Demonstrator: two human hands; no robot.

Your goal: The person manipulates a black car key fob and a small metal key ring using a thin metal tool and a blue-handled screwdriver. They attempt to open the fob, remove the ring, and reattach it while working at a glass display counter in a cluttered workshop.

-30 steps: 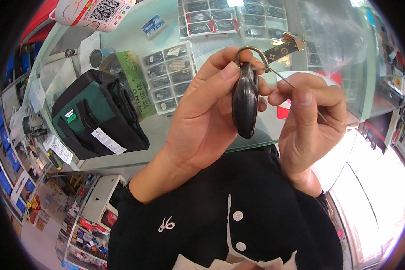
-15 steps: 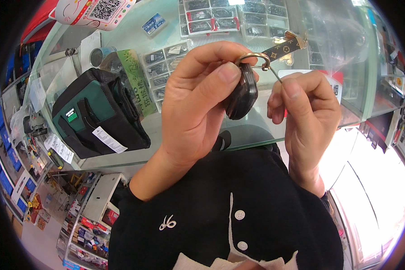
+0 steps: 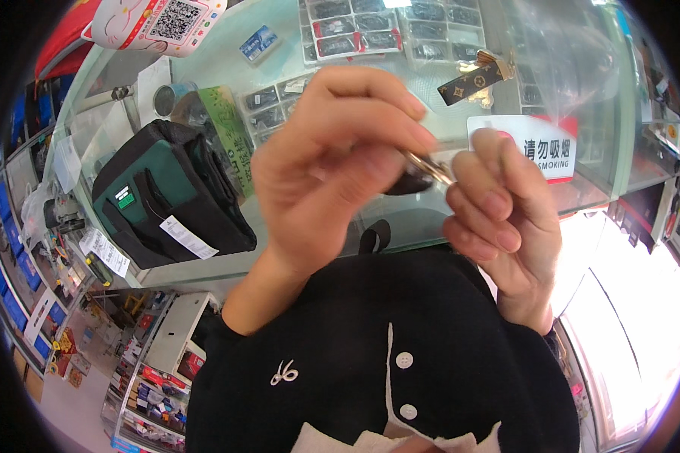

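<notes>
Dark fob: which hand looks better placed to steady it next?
Probably the left hand: its fingers curl over the dark fob, while the right hand sits beside the gold-coloured metal piece. Blur hides exact contact.

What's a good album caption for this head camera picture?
Left hand holds a dark fob, golden ring at the right hand, above a glass counter bearing a black-and-green bag.
</notes>
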